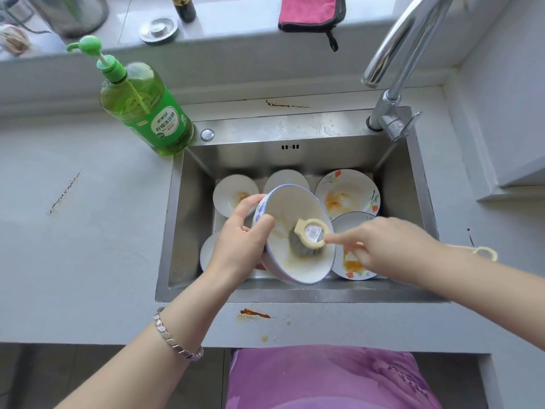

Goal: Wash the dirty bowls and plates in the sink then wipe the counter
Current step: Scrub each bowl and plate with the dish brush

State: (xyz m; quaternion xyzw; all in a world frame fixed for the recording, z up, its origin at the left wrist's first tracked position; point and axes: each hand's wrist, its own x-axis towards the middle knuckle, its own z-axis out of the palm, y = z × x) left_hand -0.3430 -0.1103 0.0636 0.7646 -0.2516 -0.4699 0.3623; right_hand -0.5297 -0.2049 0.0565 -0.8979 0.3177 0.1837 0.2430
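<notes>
The left hand (240,231) is gripping a bowl (298,231) by its rim, thumb inside the lip and fingers (250,202) wrapped around the blue-patterned outside, tilting it above the sink (177,231) so the inside is facing up and to the right. The bowl is showing yellowish smears along its lower inner wall. The right hand (383,246) is pinching the cream handle of a scrubber (309,239), its fingers closed on the handle's edge, and the grey steel-wool head is pressing against the inside of the bowl near the bottom.

Under and around the bowl, more dishes are lying on the sink floor: a small bowl (233,193) with an orange stain at the back left, a white dish (284,178) behind the held bowl, a floral plate (348,191) with orange residue at the back right, and a second plate (354,270) partly hidden beneath the right hand.

A green soap bottle (144,109) with a pump is standing on the tabletop (73,231) at the sink's back left corner. The faucet (395,63) is rising from the back right corner. A pink cloth (309,11) is hanging over the ledge behind. Reddish-orange spills (253,313) are sitting on the tabletop strip just in front of the sink. A bracelet (174,338) is circling the left wrist.
</notes>
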